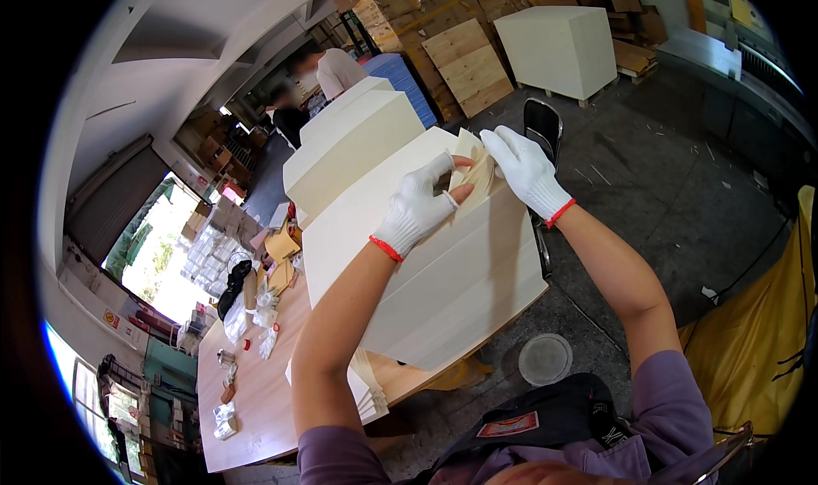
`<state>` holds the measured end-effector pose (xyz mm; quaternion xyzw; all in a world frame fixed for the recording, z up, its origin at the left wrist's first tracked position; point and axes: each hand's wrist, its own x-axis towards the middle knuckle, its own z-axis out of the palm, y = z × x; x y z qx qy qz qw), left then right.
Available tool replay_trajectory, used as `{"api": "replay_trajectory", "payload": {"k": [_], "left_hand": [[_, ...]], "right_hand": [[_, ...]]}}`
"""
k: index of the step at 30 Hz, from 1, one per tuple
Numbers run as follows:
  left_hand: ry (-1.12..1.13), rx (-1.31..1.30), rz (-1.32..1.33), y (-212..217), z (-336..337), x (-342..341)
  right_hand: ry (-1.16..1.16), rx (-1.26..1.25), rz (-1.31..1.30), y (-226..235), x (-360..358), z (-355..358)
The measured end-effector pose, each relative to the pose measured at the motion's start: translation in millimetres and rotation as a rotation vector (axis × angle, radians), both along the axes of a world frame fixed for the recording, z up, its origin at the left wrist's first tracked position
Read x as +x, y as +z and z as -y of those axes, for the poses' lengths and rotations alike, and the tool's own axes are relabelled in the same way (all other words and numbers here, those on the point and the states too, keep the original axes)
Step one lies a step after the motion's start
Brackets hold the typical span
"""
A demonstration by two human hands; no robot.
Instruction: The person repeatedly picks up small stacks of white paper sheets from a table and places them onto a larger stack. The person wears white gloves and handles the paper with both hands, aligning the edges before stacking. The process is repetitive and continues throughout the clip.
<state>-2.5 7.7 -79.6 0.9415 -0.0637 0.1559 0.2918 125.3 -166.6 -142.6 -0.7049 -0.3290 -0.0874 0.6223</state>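
Observation:
A large stack of cream paper sheets (pixel 434 289) covers much of the table in front of me. At its far right, several sheets (pixel 482 177) are bent up and fanned between my hands. My left hand (pixel 419 202), in a white glove with a red cuff, has its bare thumb and a bare fingertip closed on the fanned sheets. My right hand (pixel 526 172), gloved the same way, grips their right edge with its fingers long and close together. Its thumb is mostly hidden. Taller cream stacks (pixel 358 149) stand just beyond.
Plastic bags, gloves and small items lie on the wooden table (pixel 281 383) at left. A black chair (pixel 543 126) stands behind the stack at right. Farther off are a pale block of stacked sheets on a pallet (pixel 558 55), a plywood board (pixel 467 63) and two people (pixel 336 72).

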Motion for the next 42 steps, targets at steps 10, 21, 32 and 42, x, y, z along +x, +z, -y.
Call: {"api": "replay_trajectory", "payload": {"k": [10,21,32,42], "left_hand": [[0.054,0.051,-0.049,8,3,-4],[0.067,0.04,-0.044,3,3,-1],[0.068,0.092,0.026,2,6,-4],[0.145,0.238,0.051,2,9,22]], "right_hand": [[-0.01,-0.02,0.011,-1,2,1],[0.016,0.023,-0.042,1,-4,2],[-0.081,-0.056,0.057,6,-13,7],[-0.026,0.052,0.072,-9,-1,4]]}}
